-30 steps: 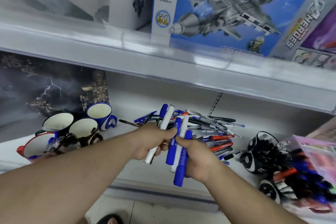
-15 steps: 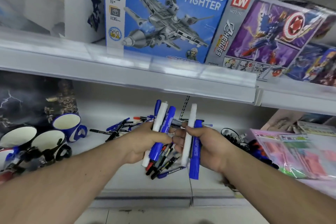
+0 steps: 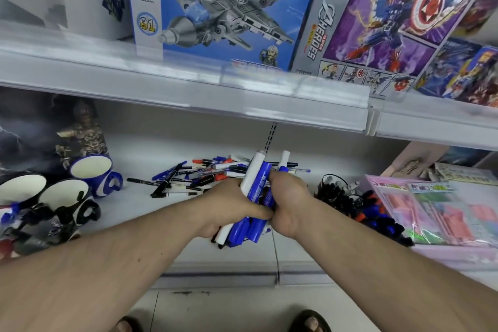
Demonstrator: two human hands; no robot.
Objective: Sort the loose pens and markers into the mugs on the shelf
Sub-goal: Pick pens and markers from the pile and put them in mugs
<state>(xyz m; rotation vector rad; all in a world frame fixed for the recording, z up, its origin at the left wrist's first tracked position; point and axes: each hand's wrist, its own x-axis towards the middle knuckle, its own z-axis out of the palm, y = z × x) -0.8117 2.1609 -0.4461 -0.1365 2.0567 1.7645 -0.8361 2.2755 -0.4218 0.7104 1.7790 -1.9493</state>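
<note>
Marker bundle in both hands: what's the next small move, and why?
Probably carry the marker bundle left toward the blue mug and drop it in. The left hand and right hand both grip the bundle in front of the loose pen pile, and that mug's white inside shows nothing in it.

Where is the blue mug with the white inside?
The blue mug stands at the left of the lower shelf, behind two black mugs, left of the loose pens.

Bright even light, glare on shelf edge strip [image 3: 188, 89], wide-angle bending, blurred left mugs [image 3: 24, 197]
</note>
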